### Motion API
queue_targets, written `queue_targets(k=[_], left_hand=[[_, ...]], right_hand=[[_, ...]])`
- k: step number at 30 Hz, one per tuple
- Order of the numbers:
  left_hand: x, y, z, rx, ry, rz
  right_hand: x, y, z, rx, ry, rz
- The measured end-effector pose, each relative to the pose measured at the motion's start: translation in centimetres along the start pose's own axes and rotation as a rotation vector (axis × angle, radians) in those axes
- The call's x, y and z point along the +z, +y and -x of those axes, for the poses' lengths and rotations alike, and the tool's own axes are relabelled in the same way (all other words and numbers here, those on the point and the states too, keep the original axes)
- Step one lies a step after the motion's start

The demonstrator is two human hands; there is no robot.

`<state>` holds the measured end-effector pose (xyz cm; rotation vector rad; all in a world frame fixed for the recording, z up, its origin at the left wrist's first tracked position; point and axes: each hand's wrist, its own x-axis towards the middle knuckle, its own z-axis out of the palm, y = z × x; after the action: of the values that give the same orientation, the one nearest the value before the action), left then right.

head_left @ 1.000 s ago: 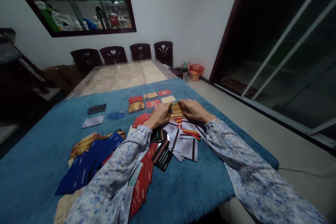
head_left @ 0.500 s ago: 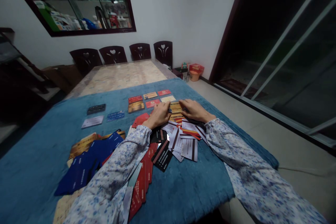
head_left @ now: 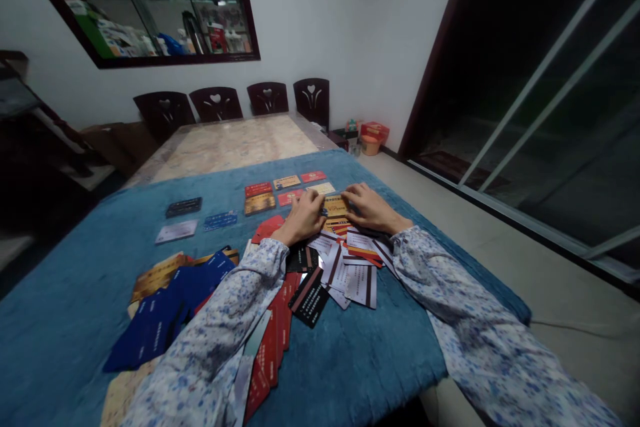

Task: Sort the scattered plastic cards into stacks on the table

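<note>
Between my two hands lies a gold card stack (head_left: 335, 206), gripped at its left side by my left hand (head_left: 306, 215) and at its right side by my right hand (head_left: 369, 207). Fingers of both hands are bent around its edges. Just below are loose white cards (head_left: 361, 284) with dark stripes, some orange-edged cards (head_left: 364, 253) and a black card (head_left: 309, 298). A fan of red cards (head_left: 273, 347) runs beside my left sleeve. Beyond my left hand sit a red card (head_left: 290, 197) and a cream card (head_left: 320, 189).
Blue cards (head_left: 167, 313) are heaped at the left on the blue cloth (head_left: 60, 293). Farther back lie a black stack (head_left: 183, 207), a white stack (head_left: 177, 231), a blue-and-white card (head_left: 221, 220) and a brown-gold stack (head_left: 259, 203). Chairs (head_left: 215, 104) stand behind the table.
Fingers of both hands have shifted slightly around the gold stack, and more of its top face shows. The other cards have stayed put.
</note>
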<state>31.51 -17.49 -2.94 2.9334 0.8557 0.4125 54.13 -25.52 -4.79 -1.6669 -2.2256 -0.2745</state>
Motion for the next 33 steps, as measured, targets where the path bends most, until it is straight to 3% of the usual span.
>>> queue_targets(k=[19,33], left_hand=[[-1.1,0.4,-0.1,-0.022,-0.113,0.015],[-1.9,-1.7,-0.5,-0.019,-0.162,0.016]], right_hand=[[-0.8,-0.3,-0.6,0.026,-0.142,0.002],[-2.0,-0.9,-2.8,0.006,-0.239,-0.028]])
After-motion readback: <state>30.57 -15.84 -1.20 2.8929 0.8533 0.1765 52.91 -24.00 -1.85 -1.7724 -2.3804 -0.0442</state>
